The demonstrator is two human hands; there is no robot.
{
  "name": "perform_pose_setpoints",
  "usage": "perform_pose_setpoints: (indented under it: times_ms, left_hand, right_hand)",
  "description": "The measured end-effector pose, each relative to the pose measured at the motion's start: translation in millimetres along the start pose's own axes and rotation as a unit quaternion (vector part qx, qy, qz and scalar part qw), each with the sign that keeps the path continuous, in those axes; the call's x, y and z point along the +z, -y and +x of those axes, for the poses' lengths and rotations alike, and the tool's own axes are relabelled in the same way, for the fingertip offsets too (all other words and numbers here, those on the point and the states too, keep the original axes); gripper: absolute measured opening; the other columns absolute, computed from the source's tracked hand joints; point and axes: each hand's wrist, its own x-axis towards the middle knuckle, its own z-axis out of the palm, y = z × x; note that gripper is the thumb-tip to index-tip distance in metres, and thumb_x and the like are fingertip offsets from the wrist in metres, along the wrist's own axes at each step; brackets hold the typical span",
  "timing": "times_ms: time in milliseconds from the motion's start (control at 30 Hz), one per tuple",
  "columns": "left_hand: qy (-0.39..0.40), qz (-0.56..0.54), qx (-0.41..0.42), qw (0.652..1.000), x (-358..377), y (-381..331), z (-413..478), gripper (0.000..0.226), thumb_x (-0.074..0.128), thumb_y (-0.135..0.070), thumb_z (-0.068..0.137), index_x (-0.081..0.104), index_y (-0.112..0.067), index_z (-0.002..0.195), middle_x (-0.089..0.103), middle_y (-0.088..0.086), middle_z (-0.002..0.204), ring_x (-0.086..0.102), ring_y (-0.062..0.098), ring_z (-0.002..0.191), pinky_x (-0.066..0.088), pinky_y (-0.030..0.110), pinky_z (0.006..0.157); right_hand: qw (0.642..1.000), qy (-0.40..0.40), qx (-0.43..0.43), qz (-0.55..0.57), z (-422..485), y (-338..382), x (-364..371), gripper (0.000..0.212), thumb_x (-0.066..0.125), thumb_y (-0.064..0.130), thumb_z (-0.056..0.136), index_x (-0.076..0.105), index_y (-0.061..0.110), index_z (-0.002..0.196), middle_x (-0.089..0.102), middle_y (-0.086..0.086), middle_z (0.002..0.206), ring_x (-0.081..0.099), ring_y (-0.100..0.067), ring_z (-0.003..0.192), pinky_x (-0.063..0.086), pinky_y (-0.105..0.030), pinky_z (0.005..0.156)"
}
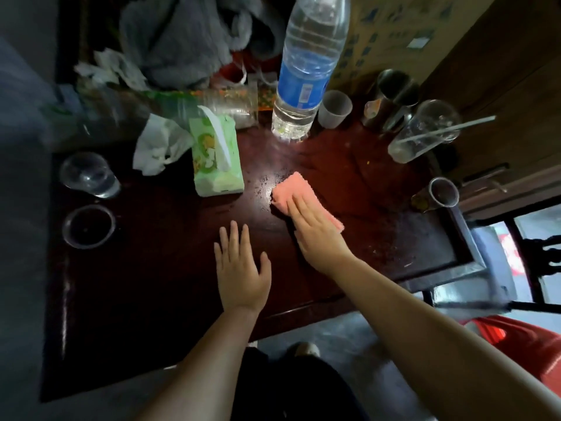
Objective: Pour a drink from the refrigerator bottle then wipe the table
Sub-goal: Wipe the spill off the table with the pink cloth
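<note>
A pink cloth (290, 189) lies flat on the dark red-brown table (151, 268), near its middle. My right hand (315, 232) presses flat on the cloth's near part, fingers together and stretched out. My left hand (239, 265) rests flat on the bare table to the left, fingers apart, holding nothing. A tall clear water bottle (306, 71) with a blue label stands upright behind the cloth. A small translucent cup (334, 109) stands just right of the bottle.
A green tissue pack (215, 156) and crumpled tissue (158, 144) lie left of the cloth. Two clear cups (88, 174) (88, 226) sit at the left edge. A plastic cup with a straw (422, 132), metal cups (394, 92) (440, 194) and grey fabric (188, 38) crowd the back and right.
</note>
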Motion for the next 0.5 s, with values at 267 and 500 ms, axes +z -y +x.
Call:
perform_pose_setpoints:
  times_ms: [267,500]
  left_hand:
    - [0.120,0.181,0.280,0.935,-16.1,-24.2,36.4,0.063,0.043,-0.032,0.095,0.018,-0.017,0.151,0.012,0.006,0.159,0.006,0.025,0.146,0.004,0.044,0.116]
    - [0.122,0.284,0.325,0.894,-7.8,-50.9,77.9,0.063,0.030,-0.044,0.098,0.012,-0.015,0.151,0.008,0.005,0.159,0.002,0.021,0.146,-0.003,0.041,0.116]
  right_hand:
    - [0.983,-0.074,0.149,0.081,-96.5,-9.6,-24.8,0.054,0.060,0.018,0.089,0.045,0.012,0.140,0.042,-0.012,0.145,0.040,-0.031,0.133,0.036,-0.043,0.109]
    - [0.994,0.024,0.091,0.053,-91.9,-19.3,-11.1,0.058,0.041,0.028,0.098,0.019,0.016,0.151,0.011,-0.003,0.160,-0.006,-0.015,0.146,-0.002,-0.027,0.117]
